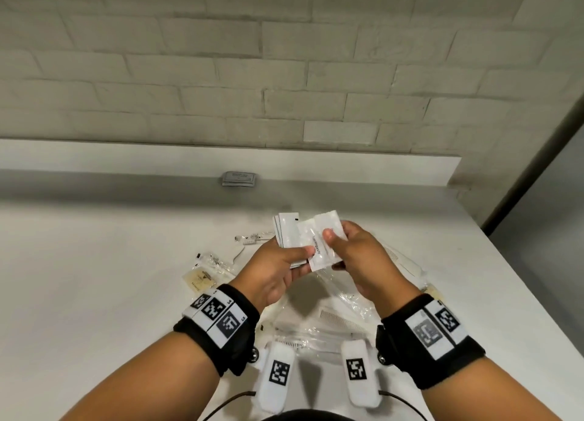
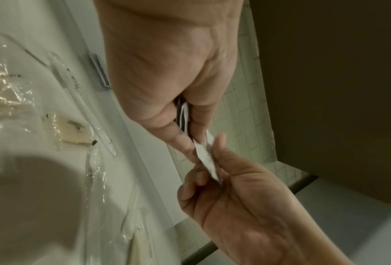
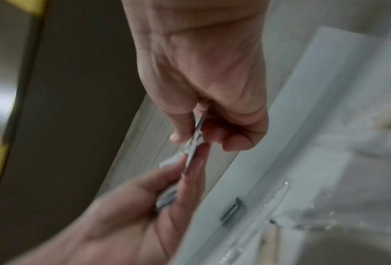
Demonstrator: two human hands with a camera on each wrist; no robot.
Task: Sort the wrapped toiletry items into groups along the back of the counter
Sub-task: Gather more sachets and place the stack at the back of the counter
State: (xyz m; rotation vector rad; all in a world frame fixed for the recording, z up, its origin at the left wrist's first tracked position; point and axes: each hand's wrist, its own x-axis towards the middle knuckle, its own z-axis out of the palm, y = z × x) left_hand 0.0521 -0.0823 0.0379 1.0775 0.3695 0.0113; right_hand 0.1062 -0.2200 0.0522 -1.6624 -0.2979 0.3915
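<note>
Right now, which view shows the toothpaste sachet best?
Head view: the toothpaste sachet faces the camera, its print readable, pinched by the right hand against the left hand's stack. Both wrist views show only its thin edge, blurred in the right wrist one.

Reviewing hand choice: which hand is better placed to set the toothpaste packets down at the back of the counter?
Probably the left hand: it grips the stack of packets, while the right hand pinches only the front one.

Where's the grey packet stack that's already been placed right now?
In the head view the grey packet stack lies alone at the back of the counter, against the raised ledge, left of centre and beyond both hands.
</note>
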